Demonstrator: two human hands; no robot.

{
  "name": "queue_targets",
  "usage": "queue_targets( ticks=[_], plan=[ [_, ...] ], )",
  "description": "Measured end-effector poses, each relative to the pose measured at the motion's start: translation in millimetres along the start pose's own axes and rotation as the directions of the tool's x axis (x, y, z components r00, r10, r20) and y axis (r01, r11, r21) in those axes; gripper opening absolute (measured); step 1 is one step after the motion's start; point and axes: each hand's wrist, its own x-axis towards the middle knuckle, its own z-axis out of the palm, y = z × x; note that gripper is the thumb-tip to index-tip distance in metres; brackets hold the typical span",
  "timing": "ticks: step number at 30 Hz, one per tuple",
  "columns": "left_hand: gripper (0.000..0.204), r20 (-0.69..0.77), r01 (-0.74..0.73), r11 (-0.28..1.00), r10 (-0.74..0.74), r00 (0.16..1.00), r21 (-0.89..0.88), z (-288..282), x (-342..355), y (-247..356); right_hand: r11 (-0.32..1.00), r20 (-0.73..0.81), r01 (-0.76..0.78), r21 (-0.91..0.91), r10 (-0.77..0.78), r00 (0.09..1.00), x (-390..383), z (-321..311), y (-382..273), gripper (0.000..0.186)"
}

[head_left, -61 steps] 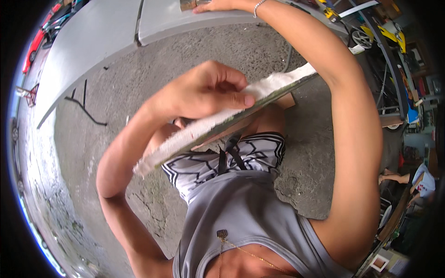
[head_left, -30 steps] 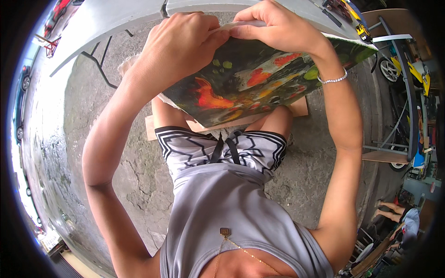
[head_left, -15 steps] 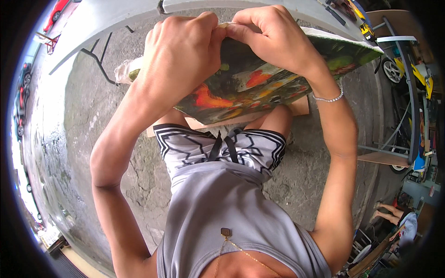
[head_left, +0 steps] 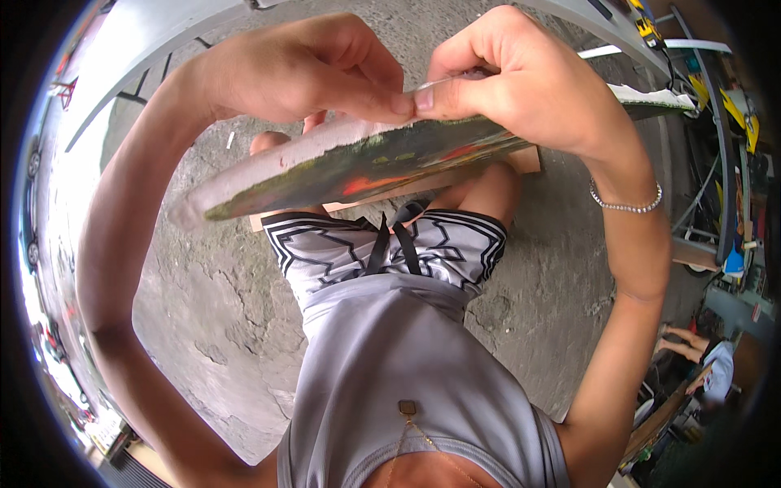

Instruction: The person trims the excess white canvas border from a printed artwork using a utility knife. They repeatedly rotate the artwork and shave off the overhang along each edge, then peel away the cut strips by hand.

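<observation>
A painted canvas (head_left: 390, 163), dark green with orange and red patches, stands tilted on its edge above my lap. Its pale, unpainted border (head_left: 268, 163) runs along the upper edge. My left hand (head_left: 325, 77) pinches that border near the middle, thumb on the near side. Right beside it, my right hand (head_left: 529, 89) grips the same edge, and the two thumbs almost meet. Fingers behind the canvas are partly hidden. Under the canvas, a strip of light brown board (head_left: 527, 160) shows across my knees.
A long pale table (head_left: 146, 32) stands ahead at the left, and another table edge (head_left: 610, 32) lies at the upper right. Metal-framed shelving and yellow machine parts (head_left: 736, 110) fill the right side. A person (head_left: 712, 366) is at the lower right. Cracked concrete floor (head_left: 220, 325) surrounds me.
The canvas has tipped, showing less of its painted face and more pale border at the left. Both hands have shifted along the edge, still pinching it, and my elbows have spread outward.
</observation>
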Motion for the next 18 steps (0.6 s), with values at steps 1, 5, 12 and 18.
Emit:
queue_targets(
  ticks=[1,5,12,18],
  plan=[
    [0.034,0.051,-0.017,0.999,0.019,0.998,-0.04,-0.3,5.0,-9.6,1.0,0.036,-0.012,0.02,0.011,0.999,0.2,-1.7,2.2,0.02],
    [0.04,0.265,-0.101,0.936,0.198,0.944,-0.337,4.1,29.9,-14.4,0.985,-0.012,-0.031,0.171,0.033,0.999,1.6,17.5,31.9,0.017],
    [0.016,0.147,-0.298,0.525,0.648,0.748,-0.798,59.5,58.1,-53.5,0.946,-0.149,-0.065,0.319,0.117,0.982,-24.9,29.9,24.8,0.01],
    [0.036,-0.129,-0.511,0.248,0.795,0.593,-0.823,93.9,74.6,-70.7,0.992,-0.064,-0.002,0.129,0.01,0.998,6.7,-28.4,34.1,0.017]
  ],
)
